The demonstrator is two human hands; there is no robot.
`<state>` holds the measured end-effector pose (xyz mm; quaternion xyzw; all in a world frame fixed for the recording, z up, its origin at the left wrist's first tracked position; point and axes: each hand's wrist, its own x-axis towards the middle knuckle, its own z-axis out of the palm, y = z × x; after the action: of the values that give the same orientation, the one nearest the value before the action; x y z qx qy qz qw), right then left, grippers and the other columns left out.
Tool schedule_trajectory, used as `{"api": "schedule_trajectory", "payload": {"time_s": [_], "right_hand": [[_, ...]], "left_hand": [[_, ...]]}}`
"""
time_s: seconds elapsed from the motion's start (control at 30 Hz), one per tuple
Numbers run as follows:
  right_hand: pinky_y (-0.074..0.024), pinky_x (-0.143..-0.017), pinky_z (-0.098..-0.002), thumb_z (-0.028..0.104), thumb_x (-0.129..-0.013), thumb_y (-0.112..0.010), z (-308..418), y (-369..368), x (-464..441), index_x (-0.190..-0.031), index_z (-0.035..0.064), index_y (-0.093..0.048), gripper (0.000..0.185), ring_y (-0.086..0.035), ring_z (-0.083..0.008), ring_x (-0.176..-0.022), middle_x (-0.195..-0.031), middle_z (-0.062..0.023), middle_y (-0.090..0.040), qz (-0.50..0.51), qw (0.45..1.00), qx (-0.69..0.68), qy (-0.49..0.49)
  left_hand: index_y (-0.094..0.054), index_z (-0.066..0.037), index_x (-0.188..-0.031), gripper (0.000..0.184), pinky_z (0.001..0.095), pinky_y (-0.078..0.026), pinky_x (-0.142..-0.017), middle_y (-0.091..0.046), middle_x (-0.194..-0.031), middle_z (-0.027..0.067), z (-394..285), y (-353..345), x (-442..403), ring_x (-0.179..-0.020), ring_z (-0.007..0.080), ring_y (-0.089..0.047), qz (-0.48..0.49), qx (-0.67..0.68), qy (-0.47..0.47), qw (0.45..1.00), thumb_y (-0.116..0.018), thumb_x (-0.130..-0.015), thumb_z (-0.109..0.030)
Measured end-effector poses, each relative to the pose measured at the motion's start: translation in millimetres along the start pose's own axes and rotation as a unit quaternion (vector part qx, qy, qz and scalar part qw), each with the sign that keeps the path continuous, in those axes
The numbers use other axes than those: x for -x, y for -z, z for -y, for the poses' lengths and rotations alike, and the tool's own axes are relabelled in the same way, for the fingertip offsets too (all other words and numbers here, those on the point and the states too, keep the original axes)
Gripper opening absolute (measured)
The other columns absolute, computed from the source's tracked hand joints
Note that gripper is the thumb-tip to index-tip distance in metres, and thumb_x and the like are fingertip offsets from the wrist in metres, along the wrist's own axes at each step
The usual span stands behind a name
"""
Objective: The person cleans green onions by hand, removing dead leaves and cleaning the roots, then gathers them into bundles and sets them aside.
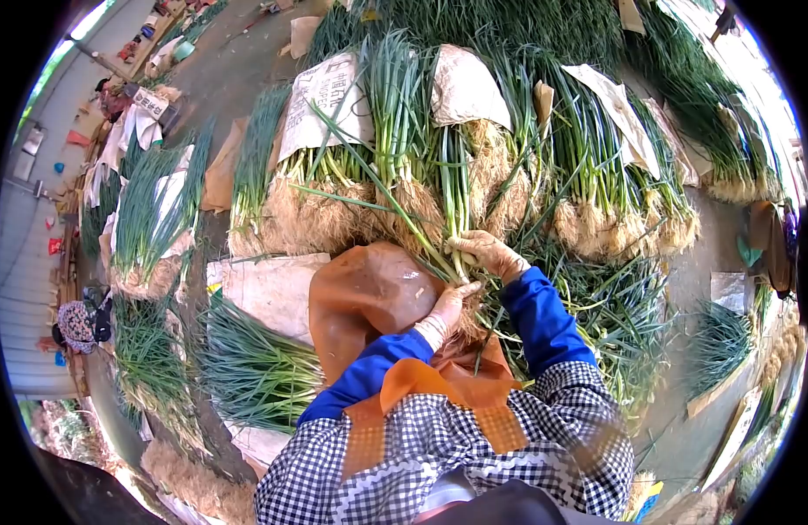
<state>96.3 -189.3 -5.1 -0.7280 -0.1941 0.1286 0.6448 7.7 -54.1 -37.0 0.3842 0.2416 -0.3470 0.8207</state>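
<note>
My gloved left hand [448,311] is closed around the lower stems of a few scallions [414,229], just above their stringy roots. Their long green leaves slant up and to the left. Just above it, my gloved right hand [491,253] has its fingers bent in against the pale stems; whether it pinches one stem or several is hard to see. Both hands are over my lap, beside the orange-brown apron [369,284]. Straight ahead lies a row of scallion bundles [395,131] with tan roots toward me.
White sacks [327,103] cover parts of the bundles. Loose leaves [609,324] pile up at my right. A scallion bundle [259,359] lies at my left by a pale sack [268,289]. Another person [82,324] is at the far left.
</note>
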Motion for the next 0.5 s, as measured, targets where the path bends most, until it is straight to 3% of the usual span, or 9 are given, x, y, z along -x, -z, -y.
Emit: {"api": "schedule_trajectory", "payload": {"time_s": [0.03,0.1,0.17,0.23,0.3,0.37,0.43,0.5], "right_hand": [[-0.0446,-0.057,-0.0218,0.021,-0.088,-0.055,10,-10,3,-0.098,0.002,-0.06,0.022,-0.054,-0.0084,-0.064,-0.075,-0.0006,-0.059,-0.018,0.932,-0.263,-0.249],[-0.0372,-0.048,-0.0217,0.027,-0.089,-0.055,6,-21,6,-0.089,0.0038,-0.06,0.023,-0.045,-0.0048,-0.054,-0.067,0.004,-0.054,-0.091,0.957,-0.144,-0.236],[-0.0365,-0.048,-0.0213,0.026,-0.089,-0.055,35,-24,22,-0.083,0.0043,-0.06,0.023,-0.043,-0.0049,-0.053,-0.066,0.0046,-0.053,-0.141,0.948,-0.17,-0.227],[-0.0393,-0.049,-0.0256,0.028,-0.087,-0.057,45,-29,41,-0.074,0.0046,-0.057,0.026,-0.045,-0.0076,-0.053,-0.059,-0.0007,-0.048,-0.185,0.975,-0.021,-0.125],[-0.0393,-0.049,-0.0296,0.026,-0.086,-0.058,71,-37,79,-0.073,0.0035,-0.056,0.026,-0.045,-0.0098,-0.052,-0.056,-0.0051,-0.047,-0.12,0.974,0.109,-0.16],[-0.0412,-0.049,-0.0295,0.023,-0.086,-0.058,99,-27,121,-0.072,0.0035,-0.059,0.024,-0.049,-0.0109,-0.052,-0.058,-0.0063,-0.053,0.028,0.977,0.111,-0.182],[-0.0462,-0.055,-0.0266,0.022,-0.085,-0.058,93,2,157,-0.078,0.0046,-0.063,0.019,-0.057,-0.011,-0.059,-0.065,-0.0079,-0.061,0.107,0.97,0.083,-0.2],[-0.0496,-0.062,-0.0252,0.023,-0.085,-0.057,45,32,193,-0.083,0.0059,-0.065,0.019,-0.063,-0.0159,-0.071,-0.076,-0.0107,-0.065,-0.014,0.939,0.033,-0.342]], "left_hand": [[-0.054,-0.005,-0.102,0.023,0.0286,-0.05,-0.064,-0.059,-0.081,0.0038,-5,0,5,-0.072,0.0177,-0.058,-0.002,-0.001,-0.002,1.0,-0.061,-0.079,-0.008],[-0.056,-0.003,-0.099,0.02,0.0378,-0.052,-0.068,-0.062,-0.085,0.008,-12,-1,12,-0.075,0.0224,-0.061,0.054,0.144,0.07,0.986,-0.058,-0.079,-0.005],[-0.058,-0.002,-0.097,0.019,0.0363,-0.053,-0.068,-0.063,-0.087,0.0098,-7,8,8,-0.075,0.0226,-0.062,0.07,0.144,0.071,0.985,-0.058,-0.078,-0.005],[-0.06,0.001,-0.093,0.015,0.0306,-0.052,-0.072,-0.063,-0.081,0.01,-10,11,11,-0.075,0.0206,-0.061,0.14,0.149,0.071,0.976,-0.057,-0.079,-0.004],[-0.059,0.002,-0.096,0.019,0.0333,-0.054,-0.062,-0.062,-0.084,0.012,-10,17,7,-0.069,0.0219,-0.061,0.082,0.2,0.091,0.972,-0.054,-0.08,-0.008],[-0.058,0.002,-0.098,0.022,0.0317,-0.053,-0.058,-0.063,-0.083,0.0114,-22,5,12,-0.067,0.0211,-0.061,0.129,0.218,0.083,0.964,-0.055,-0.081,-0.011],[-0.058,0.002,-0.1,0.025,0.0288,-0.052,-0.057,-0.063,-0.084,0.0115,-19,14,8,-0.068,0.02,-0.062,0.167,0.229,0.083,0.955,-0.056,-0.081,-0.013],[-0.055,0.005,-0.108,0.032,0.0317,-0.052,-0.059,-0.064,-0.092,0.0149,-15,17,3,-0.067,0.022,-0.061,0.134,0.204,0.075,0.967,-0.055,-0.08,-0.01]]}}
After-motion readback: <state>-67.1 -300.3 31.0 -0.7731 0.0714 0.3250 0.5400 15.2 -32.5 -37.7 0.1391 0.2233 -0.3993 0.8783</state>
